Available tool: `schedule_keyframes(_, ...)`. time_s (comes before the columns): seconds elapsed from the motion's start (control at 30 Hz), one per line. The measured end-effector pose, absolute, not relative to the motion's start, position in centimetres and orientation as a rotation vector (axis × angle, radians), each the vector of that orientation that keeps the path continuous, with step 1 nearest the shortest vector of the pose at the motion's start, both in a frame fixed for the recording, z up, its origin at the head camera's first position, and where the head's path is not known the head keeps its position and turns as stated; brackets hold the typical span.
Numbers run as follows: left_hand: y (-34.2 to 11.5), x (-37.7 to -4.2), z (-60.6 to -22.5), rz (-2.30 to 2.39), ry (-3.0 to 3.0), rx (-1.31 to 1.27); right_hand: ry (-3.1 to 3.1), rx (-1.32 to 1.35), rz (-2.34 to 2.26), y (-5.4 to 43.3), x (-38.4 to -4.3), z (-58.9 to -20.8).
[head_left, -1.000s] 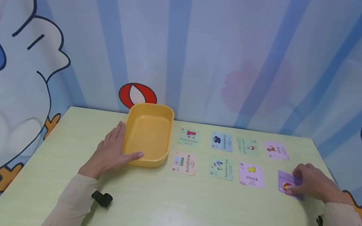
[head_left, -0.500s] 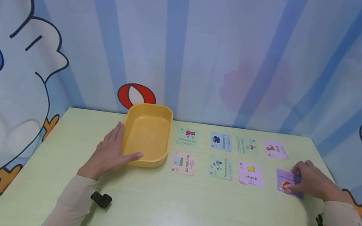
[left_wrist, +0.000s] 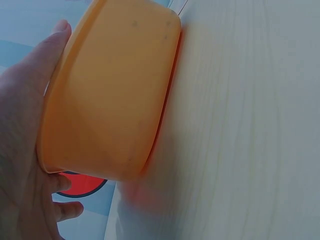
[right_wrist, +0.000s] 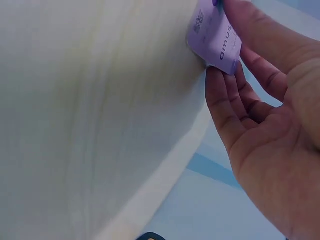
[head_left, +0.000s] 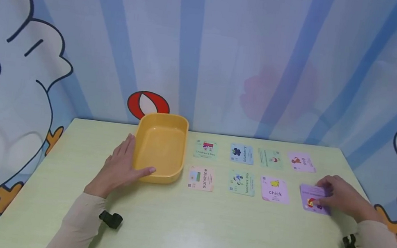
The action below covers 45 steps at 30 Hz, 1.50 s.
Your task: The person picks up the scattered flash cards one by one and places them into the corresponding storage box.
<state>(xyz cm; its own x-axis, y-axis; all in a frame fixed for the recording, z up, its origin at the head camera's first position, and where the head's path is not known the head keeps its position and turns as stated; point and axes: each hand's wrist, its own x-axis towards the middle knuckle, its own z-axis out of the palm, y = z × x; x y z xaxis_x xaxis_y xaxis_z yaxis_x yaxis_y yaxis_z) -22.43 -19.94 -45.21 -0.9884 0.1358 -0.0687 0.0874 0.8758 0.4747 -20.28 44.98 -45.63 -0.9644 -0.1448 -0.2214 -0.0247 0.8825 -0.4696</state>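
Note:
A yellow plastic tub (head_left: 160,148) stands at the back of the table. My left hand (head_left: 117,168) lies against its left side with straight fingers, thumb across the near rim. Close up, the tub's outer wall (left_wrist: 110,95) fills much of the left wrist view, the hand (left_wrist: 22,130) along its rim. At the right, my right hand (head_left: 345,198) pinches a purple word card (head_left: 308,195), thumb on its face and fingers at its edge. Part of the card's lettering (right_wrist: 220,37) shows in the right wrist view; the thumb hides the rest.
Left of the purple card lie a chick card (head_left: 275,190), a Teachers' Day card (head_left: 242,183) and a sunshine card (head_left: 201,179). Behind are dog (head_left: 301,162), green (head_left: 270,159), blueberry (head_left: 242,153) and Children's Day (head_left: 206,149) cards. A printed curtain (head_left: 221,60) borders the table.
The purple card has shifted slightly left towards the chick card, together with my right hand. My left hand stays on the tub. The head view has drifted a little.

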Motion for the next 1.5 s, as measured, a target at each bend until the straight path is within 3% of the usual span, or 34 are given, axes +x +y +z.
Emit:
schedule_keyframes(0.93, -20.3, -22.5, -44.8, 0.743, 2.96, 0.162, 2.752, -0.123, -0.904, 44.7, -20.9, -45.1)
schedule_keyframes(1.5, -19.8, -22.3, -45.2, 0.761, 2.937, 0.173, 2.757, -0.077, -0.93, 45.0, -19.6, -45.4)
